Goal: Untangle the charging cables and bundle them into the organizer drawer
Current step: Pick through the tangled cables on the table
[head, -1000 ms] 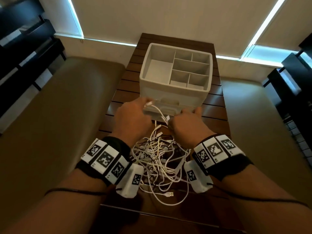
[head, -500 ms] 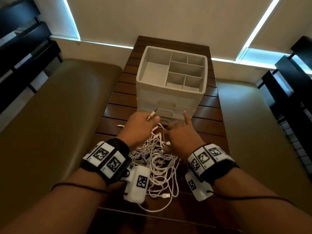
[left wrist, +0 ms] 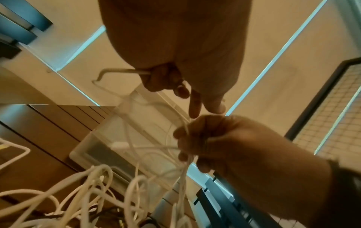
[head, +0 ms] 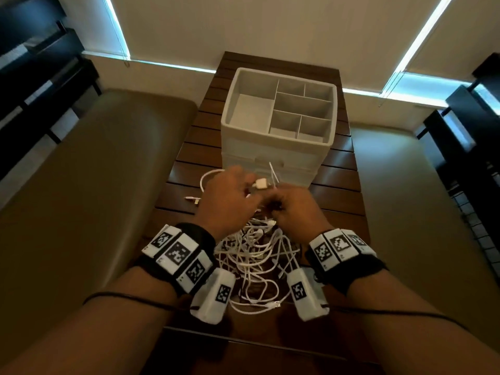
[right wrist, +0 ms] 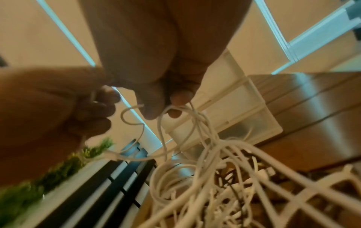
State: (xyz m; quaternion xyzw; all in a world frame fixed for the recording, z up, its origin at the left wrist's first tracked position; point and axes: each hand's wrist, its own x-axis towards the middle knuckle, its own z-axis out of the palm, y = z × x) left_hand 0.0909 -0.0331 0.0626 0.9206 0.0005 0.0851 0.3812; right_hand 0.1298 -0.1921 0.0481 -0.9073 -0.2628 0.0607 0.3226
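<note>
- The slatted wooden table (head: 184,155) carries everything; the white organizer (head: 276,147) stands at its far end, its top compartments bare and its front drawers closed as far as the head view shows, so nothing is stowed yet.
- The tangle of white charging cables (head: 254,253) lies between the wrists, just in front of the organizer, a knot with no single long axis; untangling looks barely begun.
- The left hand (head: 227,196) curls round one cable whose white plug (head: 261,184) points right, towards the organizer's near corner.
- The right hand (head: 295,209) pinches several strands that run down and toward the person into the heap.
</note>
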